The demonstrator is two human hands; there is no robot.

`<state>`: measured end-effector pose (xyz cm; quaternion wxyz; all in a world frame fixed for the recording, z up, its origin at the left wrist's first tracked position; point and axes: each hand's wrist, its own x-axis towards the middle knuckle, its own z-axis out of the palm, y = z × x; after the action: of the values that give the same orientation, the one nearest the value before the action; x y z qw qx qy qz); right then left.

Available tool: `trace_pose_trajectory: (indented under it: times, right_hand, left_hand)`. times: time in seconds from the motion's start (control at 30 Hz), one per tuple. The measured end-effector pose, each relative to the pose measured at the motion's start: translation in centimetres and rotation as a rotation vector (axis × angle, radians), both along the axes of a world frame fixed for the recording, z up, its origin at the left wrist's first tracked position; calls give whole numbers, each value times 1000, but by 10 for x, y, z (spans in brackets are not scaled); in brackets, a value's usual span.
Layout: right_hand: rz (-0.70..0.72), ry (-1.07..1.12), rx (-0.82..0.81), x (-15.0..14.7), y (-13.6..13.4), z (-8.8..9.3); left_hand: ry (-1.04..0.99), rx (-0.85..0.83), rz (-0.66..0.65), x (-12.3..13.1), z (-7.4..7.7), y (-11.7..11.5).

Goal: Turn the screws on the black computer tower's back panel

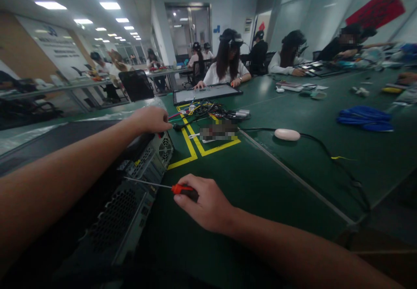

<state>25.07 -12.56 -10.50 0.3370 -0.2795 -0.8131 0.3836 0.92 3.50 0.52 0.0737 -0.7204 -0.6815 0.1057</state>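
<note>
A computer tower (130, 219) lies at the left of the green table, its rear panel with vents and a fan grille facing right. My right hand (208, 202) is closed round the orange and black handle of a screwdriver (182, 189). The long shaft points left, and its tip is at the rear panel; whether it sits in a screw I cannot tell. At the far upper corner of the tower is my left hand (153, 119), fingers curled down. What those fingers hold, if anything, is hidden. Coloured wires and a black plug show just beyond them.
Tangled cables (211, 108) lie beyond the tower, near yellow tape (215, 151) on the table (247, 184). A pale oval piece (287, 134) sits on a black cord. Blue bundled material (365, 118) is at the right. Across the table a person handles a flat panel (208, 94).
</note>
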Motion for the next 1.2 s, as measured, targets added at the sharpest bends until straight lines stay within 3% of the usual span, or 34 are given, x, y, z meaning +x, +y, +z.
trace_pose_trajectory:
  times: [0.07,0.23,0.87,1.03,1.2]
  right_hand:
    - [-27,-19,-19,1,1,2]
    - [-63,-82,-52,6,7,4]
    - [-195,-134,-53,28,28,-13]
    - [-212,-131,-52,29,29,-14]
    - [-212,-130,-49,29,28,-16]
  left_hand:
    - [42,-64,5,15,-1,-10]
    - [181,12,53,38,-14,-32]
    - [313,-28,9,22,-16,-34]
    - [346,-31,-4,-19,-19,-39]
    - [376,-25,2,-108,-34,-44]
